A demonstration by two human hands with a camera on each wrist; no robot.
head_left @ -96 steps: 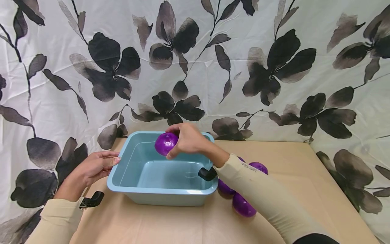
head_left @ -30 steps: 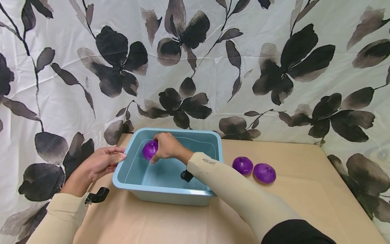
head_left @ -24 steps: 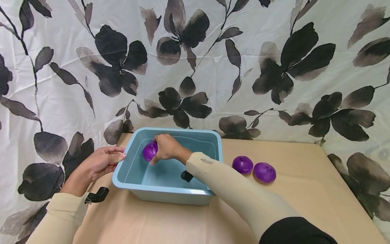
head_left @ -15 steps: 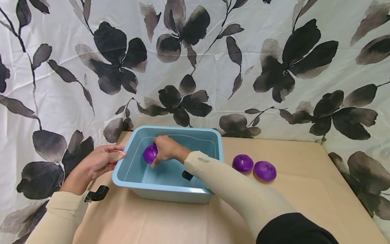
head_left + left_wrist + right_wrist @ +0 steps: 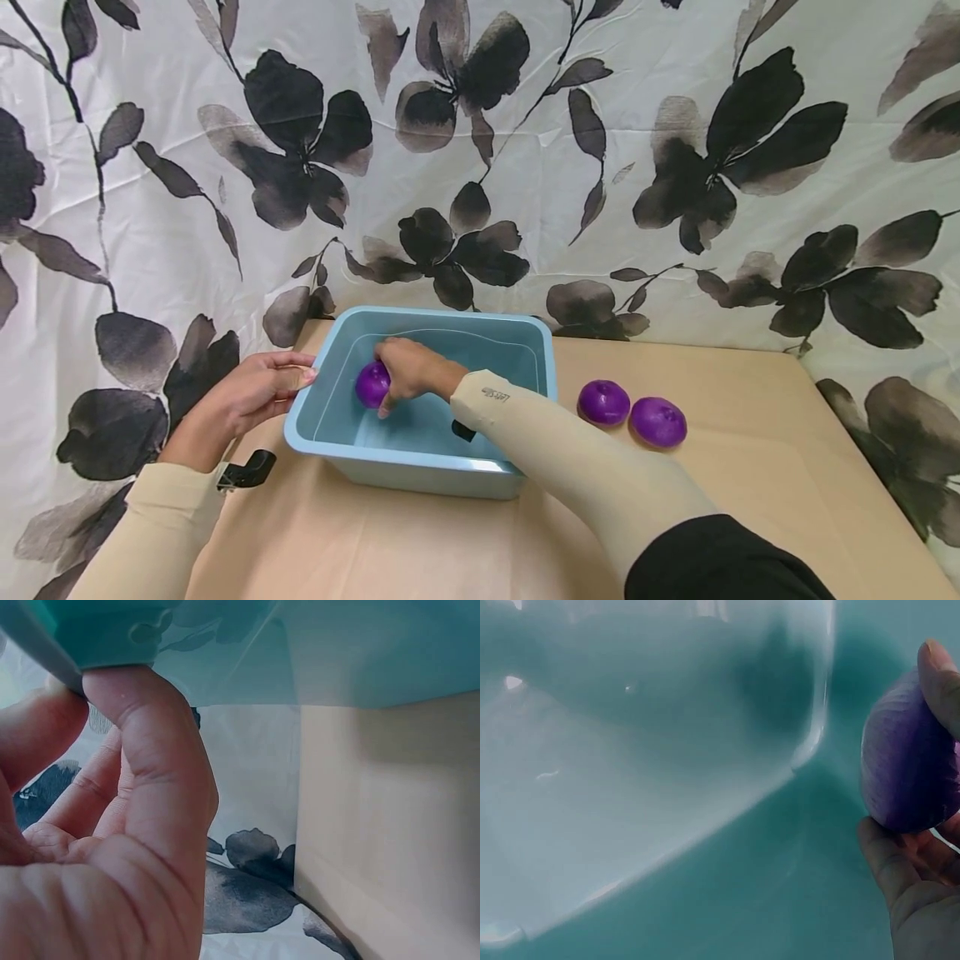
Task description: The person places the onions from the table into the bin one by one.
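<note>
Our right hand (image 5: 408, 369) grips one purple onion (image 5: 372, 384) inside the blue tub (image 5: 420, 468), our left hand (image 5: 251, 398) pinches the tub's rim, and two onions (image 5: 603, 402) lie just right of the tub, so we judge the loading barely begun.

You worked at a tan table (image 5: 750, 500), matte, with faint crease lines across the top and a rounded far right corner. Right behind it you had a white cloth backdrop (image 5: 525, 167) hanging, wrinkled, printed with big black and grey flowers, leaves and thin stems. The cloth filled the whole rear and wrapped down past both table sides. Light was even and soft, with only weak shadows on the tabletop. No floor or window showed in your views.
</note>
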